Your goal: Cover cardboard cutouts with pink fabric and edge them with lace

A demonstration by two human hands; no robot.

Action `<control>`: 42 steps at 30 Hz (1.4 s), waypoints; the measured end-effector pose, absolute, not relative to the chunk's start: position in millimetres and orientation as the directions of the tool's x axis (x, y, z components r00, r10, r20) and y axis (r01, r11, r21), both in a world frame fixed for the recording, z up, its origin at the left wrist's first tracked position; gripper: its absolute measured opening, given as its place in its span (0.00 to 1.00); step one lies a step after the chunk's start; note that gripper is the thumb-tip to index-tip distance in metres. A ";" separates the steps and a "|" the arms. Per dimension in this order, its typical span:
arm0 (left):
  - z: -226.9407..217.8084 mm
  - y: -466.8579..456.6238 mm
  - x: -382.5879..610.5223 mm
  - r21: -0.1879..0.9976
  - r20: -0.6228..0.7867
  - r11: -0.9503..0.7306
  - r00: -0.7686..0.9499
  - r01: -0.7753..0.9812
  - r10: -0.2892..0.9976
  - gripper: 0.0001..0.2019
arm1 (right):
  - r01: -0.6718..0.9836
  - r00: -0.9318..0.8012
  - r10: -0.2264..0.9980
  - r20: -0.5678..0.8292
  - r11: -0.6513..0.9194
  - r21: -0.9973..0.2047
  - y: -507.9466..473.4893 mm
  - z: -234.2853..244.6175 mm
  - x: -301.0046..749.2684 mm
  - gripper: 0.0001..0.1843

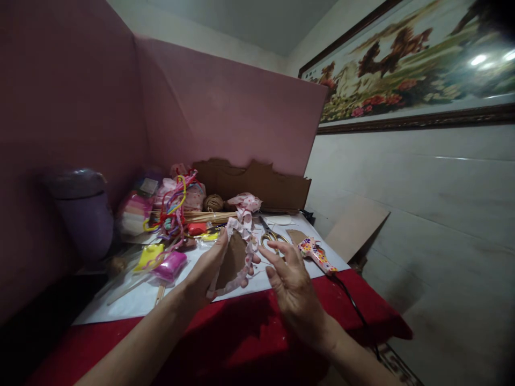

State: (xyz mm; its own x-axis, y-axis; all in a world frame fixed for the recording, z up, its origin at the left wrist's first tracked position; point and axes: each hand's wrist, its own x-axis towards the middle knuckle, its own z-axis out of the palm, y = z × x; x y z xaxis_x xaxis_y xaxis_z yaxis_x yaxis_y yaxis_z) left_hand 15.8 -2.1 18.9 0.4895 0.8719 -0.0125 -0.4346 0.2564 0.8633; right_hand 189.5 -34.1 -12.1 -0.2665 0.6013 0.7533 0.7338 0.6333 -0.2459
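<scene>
My left hand (209,268) holds a brown cardboard shape (234,257) edged with pink frilled ribbon (246,236), tilted up above the white sheet (132,305). The ribbon trails up from the shape to a loose bunch behind it. My right hand (292,284) hovers just right of the shape, fingers spread and empty, fingertips close to the ribbon edge. Gold-handled scissors (270,235) lie right behind my right hand. A flower-patterned glue gun (316,254) rests to its right, with a black cord running off the table.
Colourful pipe cleaners (175,206), wooden sticks (193,216), a twine ball (213,202), clay packets (169,266) and cardboard pieces (257,182) crowd the back left. A purple lidded bin (82,212) stands at far left. A pink partition, a tiled wall and red tablecloth (249,332) surround the workspace.
</scene>
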 end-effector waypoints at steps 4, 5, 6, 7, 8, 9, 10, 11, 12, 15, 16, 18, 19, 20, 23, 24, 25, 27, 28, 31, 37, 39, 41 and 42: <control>17.3 -4.5 16.1 0.856 -0.017 0.264 0.485 -0.445 0.874 0.27 | 0.750 -0.240 0.570 0.786 0.623 -0.223 -30.3 -16.6 172.7 0.23; 17.1 -5.2 16.2 0.856 -0.025 0.267 0.480 -0.443 0.877 0.27 | 0.753 -0.237 0.567 0.789 0.620 -0.219 -28.2 -17.3 171.8 0.23; 17.0 -5.9 16.4 0.855 -0.035 0.273 0.477 -0.441 0.878 0.27 | 0.755 -0.239 0.566 0.789 0.620 -0.216 -26.3 -18.0 171.6 0.23; 17.1 -6.7 16.5 0.854 -0.045 0.281 0.477 -0.437 0.878 0.27 | 0.756 -0.244 0.563 0.789 0.621 -0.210 -24.8 -18.5 171.6 0.23; 17.4 -7.4 16.7 0.855 -0.053 0.285 0.475 -0.434 0.879 0.26 | 0.759 -0.249 0.561 0.790 0.620 -0.200 -23.9 -19.0 171.7 0.23; 17.9 -8.1 16.8 0.856 -0.056 0.284 0.468 -0.433 0.882 0.25 | 0.764 -0.255 0.555 0.792 0.617 -0.186 -23.4 -19.6 171.7 0.23; 18.4 -8.6 16.9 0.858 -0.060 0.283 0.463 -0.429 0.885 0.24 | 0.772 -0.261 0.545 0.796 0.613 -0.166 -23.3 -20.1 171.7 0.24; 18.9 -8.9 16.9 0.859 -0.062 0.282 0.459 -0.428 0.886 0.24 | 0.781 -0.268 0.535 0.802 0.607 -0.144 -23.3 -20.5 171.6 0.24; 19.1 -9.0 16.9 0.860 -0.062 0.281 0.459 -0.426 0.886 0.24 | 0.789 -0.274 0.523 0.807 0.602 -0.122 -23.3 -20.8 171.3 0.24; 18.6 -7.9 16.3 0.855 -0.073 0.295 0.464 -0.426 0.883 0.25 | 0.800 -0.298 0.501 0.813 0.596 -0.073 -23.1 -20.5 170.4 0.24; 18.1 -7.3 15.9 0.853 -0.077 0.300 0.464 -0.428 0.882 0.25 | 0.803 -0.306 0.499 0.811 0.593 -0.062 -23.0 -19.8 170.2 0.24; 16.9 -6.1 15.3 0.846 -0.089 0.313 0.464 -0.432 0.881 0.23 | 0.809 -0.323 0.497 0.805 0.586 -0.038 -23.2 -17.6 169.8 0.24; 16.2 -5.6 15.0 0.842 -0.091 0.318 0.465 -0.436 0.880 0.23 | 0.814 -0.333 0.497 0.801 0.580 -0.021 -23.4 -16.2 169.7 0.23; 15.3 -5.0 14.8 0.840 -0.089 0.318 0.467 -0.440 0.880 0.22 | 0.821 -0.342 0.497 0.797 0.571 -0.004 -23.8 -14.7 169.6 0.23; 11.0 -2.8 14.4 0.841 -0.055 0.296 0.473 -0.453 0.879 0.20 | 0.843 -0.368 0.503 0.782 0.535 0.053 -24.7 -10.5 168.8 0.22; 9.0 -1.9 14.3 0.841 -0.044 0.290 0.477 -0.456 0.878 0.20 | 0.850 -0.381 0.504 0.775 0.521 0.078 -24.6 -9.5 168.4 0.22; 6.9 -1.0 14.2 0.843 -0.038 0.284 0.476 -0.457 0.878 0.21 | 0.854 -0.398 0.503 0.767 0.509 0.108 -24.3 -8.7 167.9 0.22; 3.2 0.7 14.2 0.853 -0.039 0.268 0.459 -0.447 0.888 0.23 | 0.855 -0.433 0.483 0.761 0.486 0.178 -23.3 -8.2 166.8 0.22; 1.9 1.4 14.1 0.860 -0.037 0.256 0.447 -0.441 0.894 0.23 | 0.853 -0.448 0.466 0.763 0.477 0.210 -23.1 -8.4 166.4 0.22; 1.7 2.6 13.9 0.868 -0.003 0.229 0.456 -0.441 0.890 0.23 | 0.829 -0.466 0.396 0.791 0.507 0.235 -24.4 -10.5 166.5 0.21; 11.5 0.1 14.2 0.864 -0.013 0.246 0.471 -0.438 0.882 0.24 | 0.783 -0.258 0.432 0.864 0.617 -0.075 -27.2 -13.7 171.1 0.19; 13.5 -1.3 15.0 0.869 -0.031 0.256 0.470 -0.424 0.882 0.23 | 0.772 -0.234 0.456 0.859 0.624 -0.121 -23.7 -12.8 171.9 0.20; 13.6 -2.3 15.9 0.872 -0.041 0.257 0.461 -0.417 0.886 0.23 | 0.774 -0.261 0.463 0.847 0.625 -0.103 -19.0 -11.3 171.8 0.21; 13.1 -2.5 16.2 0.874 -0.044 0.255 0.456 -0.414 0.889 0.23 | 0.780 -0.281 0.463 0.840 0.621 -0.082 -16.9 -10.7 171.5 0.22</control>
State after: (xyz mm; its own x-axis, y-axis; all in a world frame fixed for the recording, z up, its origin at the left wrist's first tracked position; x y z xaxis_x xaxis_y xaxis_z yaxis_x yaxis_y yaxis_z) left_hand 16.2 -2.5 13.1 0.4560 0.8889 -0.0437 -0.4139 0.2553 0.8738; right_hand 171.5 -16.9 -10.7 -0.2812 0.4634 0.8403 0.7796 0.6210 -0.0815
